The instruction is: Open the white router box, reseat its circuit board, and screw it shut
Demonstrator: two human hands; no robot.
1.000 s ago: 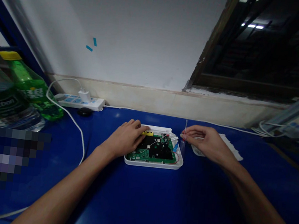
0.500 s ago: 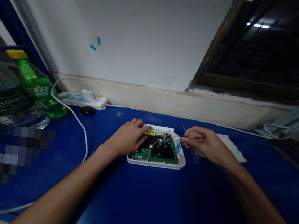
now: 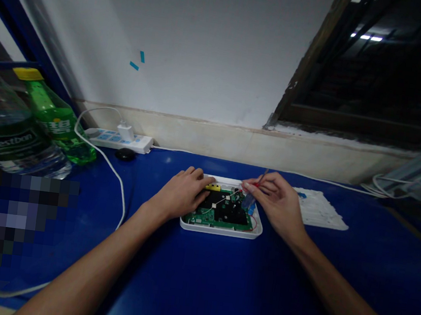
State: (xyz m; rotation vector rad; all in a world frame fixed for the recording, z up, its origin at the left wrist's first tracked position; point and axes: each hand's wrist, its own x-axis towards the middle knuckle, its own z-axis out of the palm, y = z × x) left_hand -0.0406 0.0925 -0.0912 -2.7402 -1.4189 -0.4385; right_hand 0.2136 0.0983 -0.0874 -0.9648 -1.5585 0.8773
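An opened white router (image 3: 220,232) lies flat on the blue table, its green circuit board (image 3: 203,218) with black areas facing up. A yellow port block (image 3: 213,187) sits along the board's back edge, and thin white and red wires cross the inside. My left hand (image 3: 186,193) is closed over the router's left side, the thumb near the yellow ports. Above the right back corner, my right hand (image 3: 271,195) pinches a screwdriver (image 3: 248,200). Its clear handle hangs down over the board, and its thin shaft points up and away. Part of the casing is hidden behind both hands.
A white cover panel (image 3: 322,212) lies right of the router. At the left stand a green bottle (image 3: 52,117) and a large clear bottle (image 3: 9,138). A power strip (image 3: 139,143), a black object (image 3: 125,154) and a white cable (image 3: 120,187) are nearby.
My right hand has moved left with the screwdriver, from beside the router to over its right back corner. More of the white cover panel shows. My left hand has stayed in place.
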